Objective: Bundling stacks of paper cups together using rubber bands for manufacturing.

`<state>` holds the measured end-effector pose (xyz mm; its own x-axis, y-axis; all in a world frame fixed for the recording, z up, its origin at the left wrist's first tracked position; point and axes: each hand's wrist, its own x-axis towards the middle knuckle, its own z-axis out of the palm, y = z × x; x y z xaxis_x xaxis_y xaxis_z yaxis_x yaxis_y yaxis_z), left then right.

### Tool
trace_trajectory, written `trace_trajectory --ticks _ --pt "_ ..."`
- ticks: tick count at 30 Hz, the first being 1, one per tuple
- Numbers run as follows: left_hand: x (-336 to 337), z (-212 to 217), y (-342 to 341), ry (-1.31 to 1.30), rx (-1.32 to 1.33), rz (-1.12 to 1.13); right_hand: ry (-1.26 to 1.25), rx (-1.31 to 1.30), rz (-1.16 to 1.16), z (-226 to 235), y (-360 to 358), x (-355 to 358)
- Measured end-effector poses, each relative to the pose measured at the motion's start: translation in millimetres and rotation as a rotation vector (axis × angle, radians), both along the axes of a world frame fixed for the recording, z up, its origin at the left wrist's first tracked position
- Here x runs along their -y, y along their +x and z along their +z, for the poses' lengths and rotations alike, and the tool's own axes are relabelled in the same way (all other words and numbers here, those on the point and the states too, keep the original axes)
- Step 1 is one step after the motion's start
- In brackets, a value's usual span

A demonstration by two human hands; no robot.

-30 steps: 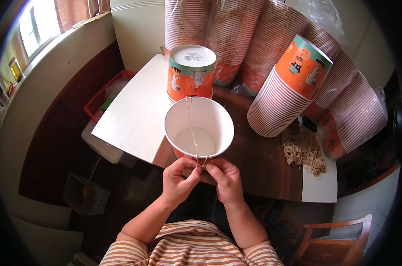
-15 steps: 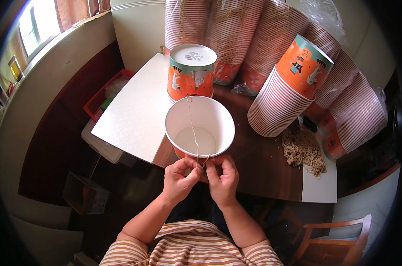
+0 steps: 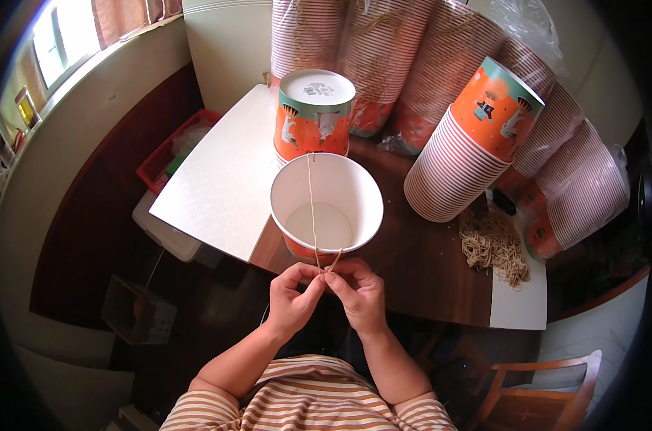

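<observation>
2 hands meet at the table's near edge: my left hand (image 3: pixel 291 298) and right hand (image 3: pixel 359 291) pinch a tan string (image 3: pixel 312 208), fingertips together. It runs across the open white paper tub (image 3: pixel 326 203) before me. Beyond stands 1 upturned orange tub (image 3: pixel 313 115).

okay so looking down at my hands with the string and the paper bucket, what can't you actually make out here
Head view, the only one:
- How the string is fastened at the open bucket's near rim: left hand and right hand cover it.
- Whether it is knotted: too thin to tell.
- The sleeved cup stacks: their tops run off the upper edge.
- The string bundle: strands too fine to count.
</observation>
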<state>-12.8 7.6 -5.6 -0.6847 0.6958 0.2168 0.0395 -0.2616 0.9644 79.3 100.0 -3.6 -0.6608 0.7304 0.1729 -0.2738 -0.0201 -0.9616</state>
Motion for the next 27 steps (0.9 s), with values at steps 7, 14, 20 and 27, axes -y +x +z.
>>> trace_trajectory --ticks 7,14,20,27 --pt "1.1 -6.9 -1.8 -0.040 0.066 0.003 -0.004 -0.074 -0.049 -3.9 -4.4 8.8" --pt "1.0 -12.6 -8.9 -0.106 0.099 -0.015 -0.053 -0.084 -0.157 15.1 -12.3 10.6" --pt "3.3 -5.3 -14.2 -0.218 -0.024 0.028 0.105 0.052 -0.289 26.5 -14.2 7.4" --pt "2.4 10.6 -6.1 0.069 -0.632 0.483 0.037 0.024 -0.227 18.6 -15.3 3.6"
